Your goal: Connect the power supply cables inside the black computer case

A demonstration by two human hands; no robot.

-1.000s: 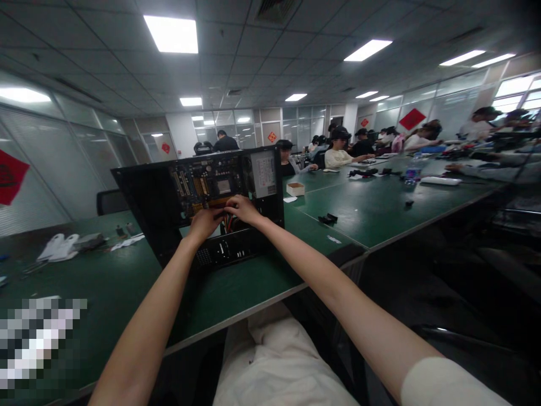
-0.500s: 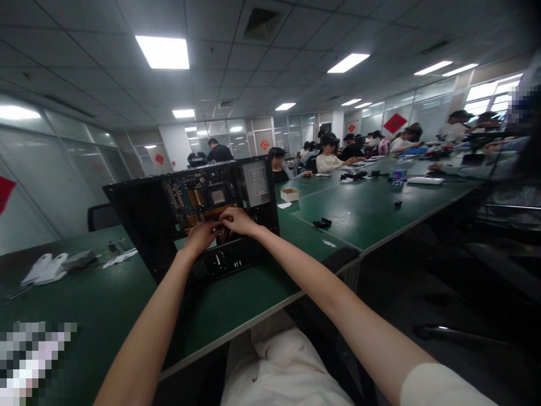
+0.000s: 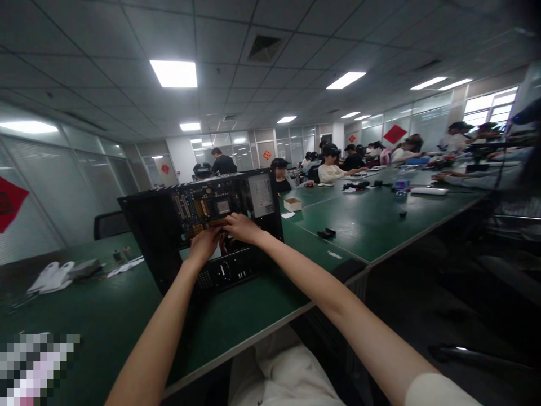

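Inside the open PC case [image 3: 169, 237] standing on the green table [image 3: 262, 293], my left hand [image 3: 204, 243] and right hand [image 3: 240, 228] meet below the motherboard [image 3: 203, 206] — grip state indiscernible — among the cables [image 3: 224, 243].

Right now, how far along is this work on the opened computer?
Done: the computer case lies open on the green table, and the motherboard sits mounted inside with the power supply beside it. In hand: the left hand and right hand meet over the red and yellow cables below the board; their grip is too small to judge. Left: the case has no side panel on.
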